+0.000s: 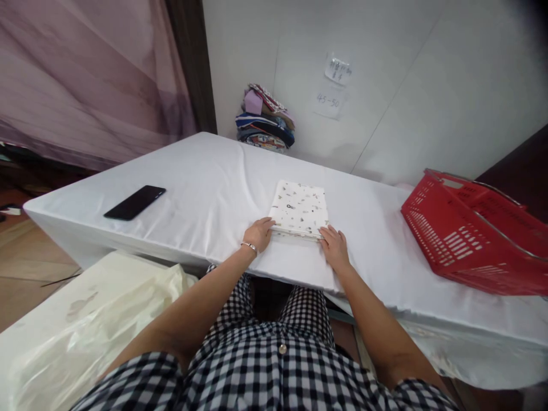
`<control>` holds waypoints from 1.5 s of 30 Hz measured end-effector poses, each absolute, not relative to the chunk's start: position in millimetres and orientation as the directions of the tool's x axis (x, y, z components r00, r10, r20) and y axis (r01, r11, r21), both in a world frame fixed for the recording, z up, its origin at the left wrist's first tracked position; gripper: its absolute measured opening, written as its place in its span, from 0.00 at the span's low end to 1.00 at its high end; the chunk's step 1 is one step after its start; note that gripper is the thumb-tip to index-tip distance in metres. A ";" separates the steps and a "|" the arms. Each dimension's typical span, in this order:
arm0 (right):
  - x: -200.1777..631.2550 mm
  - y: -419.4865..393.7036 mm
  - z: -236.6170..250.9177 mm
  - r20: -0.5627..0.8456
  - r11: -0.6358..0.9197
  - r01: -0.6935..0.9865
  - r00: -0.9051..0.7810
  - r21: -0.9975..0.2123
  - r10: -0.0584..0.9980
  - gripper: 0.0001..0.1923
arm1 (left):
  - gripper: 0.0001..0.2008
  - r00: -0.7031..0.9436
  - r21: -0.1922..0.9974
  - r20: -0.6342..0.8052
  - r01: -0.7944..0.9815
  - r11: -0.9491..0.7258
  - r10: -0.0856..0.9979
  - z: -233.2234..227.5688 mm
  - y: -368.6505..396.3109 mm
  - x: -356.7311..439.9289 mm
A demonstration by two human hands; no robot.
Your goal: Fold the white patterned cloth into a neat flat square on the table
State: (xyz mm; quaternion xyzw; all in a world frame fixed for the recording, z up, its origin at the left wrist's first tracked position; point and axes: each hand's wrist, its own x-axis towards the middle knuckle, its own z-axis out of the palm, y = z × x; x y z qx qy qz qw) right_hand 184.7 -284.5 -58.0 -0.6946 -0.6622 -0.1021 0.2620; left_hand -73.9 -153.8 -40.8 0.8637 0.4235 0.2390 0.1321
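A white cloth (205,188) covers the table, wrinkled in places. On its left part lies a black phone (135,202), set at a slant. At the far edge a pile of clothes (265,120) rises near the pale wall (385,51), with purple, blue and patterned pieces in it. Two papers are stuck to the wall, one above the other; the lower paper (329,101) reads "45-50", while the writing on the upper paper (338,71) is blurred. A red basket (475,234) with slotted sides and metal handles stands on the right. A pinkish curtain (94,74) hangs at upper left beside a dark post (192,63). Crumpled plastic (107,337) lies at lower left, above tiled floor (38,268).
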 end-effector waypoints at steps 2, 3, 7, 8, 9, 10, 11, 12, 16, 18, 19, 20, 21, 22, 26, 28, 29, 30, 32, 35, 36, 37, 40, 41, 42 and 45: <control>183.9 -284.9 -56.8 0.492 0.016 0.975 0.097 -0.220 0.865 0.17 | 0.18 0.541 0.391 0.340 0.662 -0.639 0.769 -38.5 -156.0 -73.9; 183.4 -285.1 -56.1 0.493 0.020 0.977 0.090 -0.214 0.865 0.17 | 0.18 0.554 0.365 0.367 0.654 -0.663 0.748 -37.1 -157.4 -73.7; 179.5 -282.7 -52.0 0.501 0.067 0.980 0.036 -0.187 0.865 0.17 | 0.18 0.671 0.254 0.439 0.545 -0.799 0.597 -31.0 -162.8 -68.7; 178.0 -280.9 -50.7 0.502 0.081 0.980 0.021 -0.182 0.864 0.17 | 0.17 0.701 0.238 0.443 0.508 -0.828 0.558 -29.6 -163.7 -65.8; 176.3 -278.6 -49.2 0.504 0.094 0.980 0.009 -0.178 0.864 0.17 | 0.17 0.724 0.231 0.443 0.478 -0.847 0.529 -28.4 -164.4 -62.2; 174.5 -276.0 -47.7 0.503 0.104 0.979 -0.001 -0.175 0.864 0.17 | 0.16 0.736 0.233 0.441 0.459 -0.857 0.514 -27.6 -164.6 -58.2; 172.6 -273.2 -46.3 0.501 0.112 0.978 -0.010 -0.175 0.865 0.16 | 0.15 0.738 0.242 0.438 0.452 -0.858 0.513 -27.0 -164.6 -54.0; 170.7 -270.4 -45.0 0.497 0.121 0.977 -0.017 -0.177 0.868 0.16 | 0.15 0.736 0.255 0.436 0.451 -0.855 0.518 -26.9 -164.2 -49.8; 164.9 -263.6 -43.8 0.490 0.146 0.966 -0.024 -0.213 0.872 0.17 | 0.13 0.704 0.298 0.441 0.471 -0.831 0.557 -30.2 -161.0 -38.3; 163.7 -263.3 -45.2 0.508 0.153 0.959 -0.011 -0.239 0.861 0.17 | 0.12 0.693 0.303 0.453 0.473 -0.828 0.561 -32.7 -159.5 -36.7; 163.4 -263.5 -45.9 0.520 0.155 0.956 -0.002 -0.251 0.854 0.17 | 0.12 0.691 0.304 0.459 0.469 -0.829 0.559 -33.6 -159.1 -36.7; 163.3 -263.9 -46.5 0.531 0.156 0.952 0.007 -0.262 0.848 0.17 | 0.12 0.691 0.304 0.465 0.463 -0.833 0.554 -34.3 -158.8 -37.0; 163.2 -264.3 -46.8 0.538 0.157 0.950 0.015 -0.271 0.843 0.16 | 0.12 0.690 0.306 0.469 0.458 -0.835 0.551 -34.7 -158.7 -37.4; 163.1 -264.6 -46.8 0.543 0.156 0.947 0.022 -0.279 0.840 0.16 | 0.12 0.690 0.308 0.471 0.455 -0.835 0.550 -34.8 -158.6 -37.7; 162.1 -264.4 -45.8 0.549 0.159 0.943 0.028 -0.291 0.836 0.16 | 0.14 0.691 0.323 0.457 0.458 -0.828 0.561 -34.7 -158.6 -37.8; 161.5 -263.6 -45.5 0.557 0.164 0.943 0.027 -0.289 0.830 0.16 | 0.14 0.689 0.334 0.455 0.455 -0.825 0.564 -35.4 -158.1 -37.1; 161.3 -263.2 -45.5 0.561 0.164 0.944 0.027 -0.288 0.827 0.15 | 0.14 0.688 0.339 0.457 0.452 -0.825 0.565 -35.8 -157.8 -36.7; 161.1 -262.8 -45.5 0.564 0.162 0.944 0.030 -0.287 0.826 0.16 | 0.14 0.685 0.341 0.460 0.450 -0.825 0.564 -36.3 -157.6 -36.4; 161.0 -262.4 -45.5 0.568 0.157 0.945 0.036 -0.286 0.822 0.16 | 0.14 0.679 0.341 0.472 0.448 -0.827 0.563 -36.8 -157.3 -36.0; 160.9 -262.6 -44.8 0.575 0.154 0.946 0.041 -0.286 0.817 0.16 | 0.14 0.672 0.337 0.489 0.443 -0.831 0.556 -36.2 -157.7 -36.1; 160.7 -262.9 -44.4 0.577 0.157 0.945 0.039 -0.286 0.816 0.16 | 0.14 0.672 0.338 0.492 0.440 -0.832 0.554 -35.6 -158.1 -36.3; 160.5 -263.3 -44.0 0.576 0.159 0.945 0.037 -0.287 0.817 0.16 | 0.14 0.673 0.339 0.492 0.437 -0.833 0.553 -34.8 -158.6 -36.6; 160.0 -264.8 -42.7 0.561 0.163 0.945 0.027 -0.285 0.827 0.15 | 0.13 0.681 0.347 0.483 0.428 -0.834 0.551 -31.6 -160.6 -37.6; 159.9 -265.3 -42.4 0.554 0.163 0.946 0.020 -0.280 0.832 0.15 | 0.13 0.685 0.351 0.477 0.427 -0.833 0.551 -30.6 -161.3 -37.9; 160.0 -265.8 -42.2 0.547 0.166 0.948 0.011 -0.273 0.837 0.15 | 0.14 0.689 0.354 0.468 0.428 -0.832 0.553 -29.7 -161.8 -38.1; 160.6 -266.8 -42.4 0.541 0.177 0.952 -0.014 -0.250 0.841 0.16 | 0.14 0.699 0.353 0.443 0.440 -0.826 0.561 -29.0 -161.9 -38.5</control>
